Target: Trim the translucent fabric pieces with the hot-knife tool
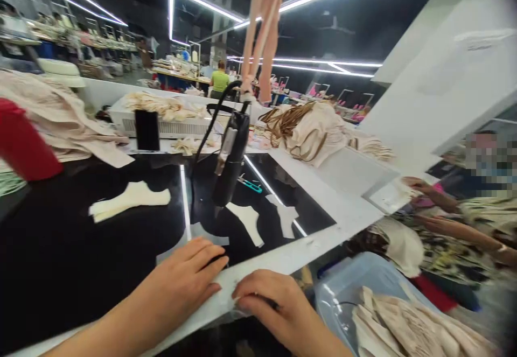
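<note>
At lower centre, my left hand (189, 279) lies flat and my right hand (269, 306) pinches a thin clear film (230, 287) on the worktop (283, 260) edge; it looks light, floppy and slippery, best gripped at its edge.

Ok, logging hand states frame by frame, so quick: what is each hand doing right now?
Left hand: open, flat on the table edge, holding nothing.
Right hand: fingers curled, pinching something thin at the edge; what it is cannot be told.

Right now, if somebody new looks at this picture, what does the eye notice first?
First, the two bare hands at the near table edge: the left hand lies flat, the right hand curls its fingers beside it. Behind them a black hand tool hangs over the glossy black tabletop, among pale cut fabric pieces.
</note>
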The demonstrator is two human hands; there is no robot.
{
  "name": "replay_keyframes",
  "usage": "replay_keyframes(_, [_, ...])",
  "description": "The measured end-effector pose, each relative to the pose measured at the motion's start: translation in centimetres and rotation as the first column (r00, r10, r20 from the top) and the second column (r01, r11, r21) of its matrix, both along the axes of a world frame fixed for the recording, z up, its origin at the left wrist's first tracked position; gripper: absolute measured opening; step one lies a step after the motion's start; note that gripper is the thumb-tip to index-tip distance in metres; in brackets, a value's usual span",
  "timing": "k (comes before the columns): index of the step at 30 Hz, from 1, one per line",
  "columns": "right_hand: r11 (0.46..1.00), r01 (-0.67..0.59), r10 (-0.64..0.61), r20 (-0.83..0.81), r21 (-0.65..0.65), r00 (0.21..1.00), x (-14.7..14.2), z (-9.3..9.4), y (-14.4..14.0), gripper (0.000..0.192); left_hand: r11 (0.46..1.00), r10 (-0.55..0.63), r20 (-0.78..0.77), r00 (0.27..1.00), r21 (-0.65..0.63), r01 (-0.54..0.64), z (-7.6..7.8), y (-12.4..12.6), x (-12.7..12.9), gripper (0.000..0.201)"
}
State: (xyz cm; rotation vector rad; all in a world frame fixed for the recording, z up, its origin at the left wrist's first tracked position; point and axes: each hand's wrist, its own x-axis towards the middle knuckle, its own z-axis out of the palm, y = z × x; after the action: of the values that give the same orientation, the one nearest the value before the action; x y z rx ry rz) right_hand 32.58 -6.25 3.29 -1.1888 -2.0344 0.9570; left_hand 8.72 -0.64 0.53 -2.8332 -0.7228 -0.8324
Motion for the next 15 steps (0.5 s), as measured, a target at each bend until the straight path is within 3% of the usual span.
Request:
replay_keyframes(3, [1.0,-0.016,0.016,0.016,-0.018,1.0,1.0,-0.6,-0.2,0.021,0.998,0.05,-0.094,0.994,-0.043,-0.055,0.8,-0.1,1.3,0.032])
replay_keyframes(8, [0.999,-0.042,0.041,-0.053,-0.005,0.998,1.2,-1.8,-0.2,0.014,0.99,0.087,-0.156,0.984,-0.096,-0.103,0.5,-1.0,2.0,0.037])
replay_keyframes(12, [0.998,-0.023,0.019,-0.079,-0.057,0.997,0.7,-1.7,-0.1,0.013,0.98,-0.01,-0.062,0.998,-0.199,-0.003,0.3,-1.8,1.9,0.026])
replay_keyframes(15, [0.995,0.008,-0.021,-0.128,-0.101,0.992,-0.1,-0.7,-0.3,0.014,0.978,-0.105,0.044,0.993,-0.177,0.111,0.0,-1.7,1.2,0.031])
